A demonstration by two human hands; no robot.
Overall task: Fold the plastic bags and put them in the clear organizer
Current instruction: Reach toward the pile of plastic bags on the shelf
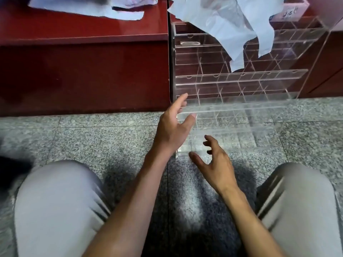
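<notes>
The clear organizer (241,86), a tiered acrylic unit divided into small compartments, stands on the grey speckled floor (92,138) against the front of a red-brown bench (83,52). One white plastic bag (232,25), unfolded, lies draped over the organizer's upper tiers, its handles hanging down toward the middle rows. Further plastic bags (89,6) lie flat on the bench top at upper left, well apart from the organizer. The left hand (172,127) is at the organizer's lower left corner, grip spread open, fingers extended, holding nothing. The right hand (217,164) hovers near the lowest tier, grip loosely open with fingers slightly curled, holding nothing. Both knees (55,210) in grey trousers frame the lower view.
</notes>
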